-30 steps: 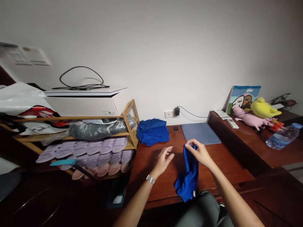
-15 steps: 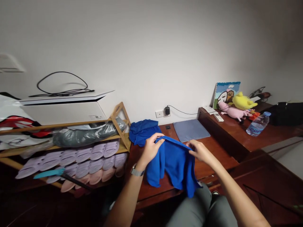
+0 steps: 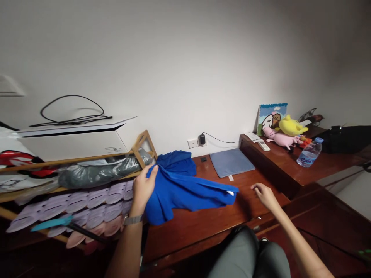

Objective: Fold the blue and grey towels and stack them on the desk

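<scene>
The bright-blue fabric cloth (image 3: 191, 193), at the frame's lower centre, had swung sideways over the reddish-brown wooden table (image 3: 197, 227), pinched by the left hand (image 3: 144, 189); the right hand (image 3: 266, 197), loosely curled, had let go, leaving one-handed control.

bottle label (image 3: 307, 158): "Gan", rest unclear; box label (image 3: 113, 150): too small

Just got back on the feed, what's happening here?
A person's left hand grips one end of a blue cloth, which extends rightward over the reddish-brown table. Their right hand is off the cloth, fingers loosely curled. Behind it are a crumpled blue bundle and a flat grey-blue pad.
</scene>
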### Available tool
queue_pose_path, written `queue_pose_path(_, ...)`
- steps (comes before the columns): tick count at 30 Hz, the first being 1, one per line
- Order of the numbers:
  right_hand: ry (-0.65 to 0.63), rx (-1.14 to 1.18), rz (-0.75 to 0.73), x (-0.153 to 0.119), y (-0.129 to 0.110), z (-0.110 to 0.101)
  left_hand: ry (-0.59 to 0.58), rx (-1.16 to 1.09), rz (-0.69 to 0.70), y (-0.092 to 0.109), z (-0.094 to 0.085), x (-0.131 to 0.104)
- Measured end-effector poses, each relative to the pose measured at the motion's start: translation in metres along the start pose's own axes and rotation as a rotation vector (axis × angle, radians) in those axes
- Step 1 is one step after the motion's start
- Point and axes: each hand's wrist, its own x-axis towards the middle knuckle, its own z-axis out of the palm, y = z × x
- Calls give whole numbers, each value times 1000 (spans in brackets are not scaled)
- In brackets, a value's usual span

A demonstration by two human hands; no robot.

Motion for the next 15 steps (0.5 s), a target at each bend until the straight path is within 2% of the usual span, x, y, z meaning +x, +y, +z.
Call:
queue_pose_path(3, 34, 102, -76, -2, -5, -2, -132, 28, 26, -6, 8, -11)
queue_pose_path(6, -31, 146, -151, -10, -35, 16, -309, -27, 131, 15, 22, -30)
queue_pose_path(9, -169, 261, -294, -24, -89, 36, -510, -97, 325, 53, 37, -52)
queue_pose_path(12, -207, 403, -455, -34, -151, 39, -689, -135, 486, 95, 50, -72)
queue_pose_path(13, -213, 438, -488, -35, -169, 36, -705, -137, 518, 106, 54, -76)
queue_pose_path(15, -234, 460, -483, -34, -195, 27, -663, -121, 564, 121, 58, -81)
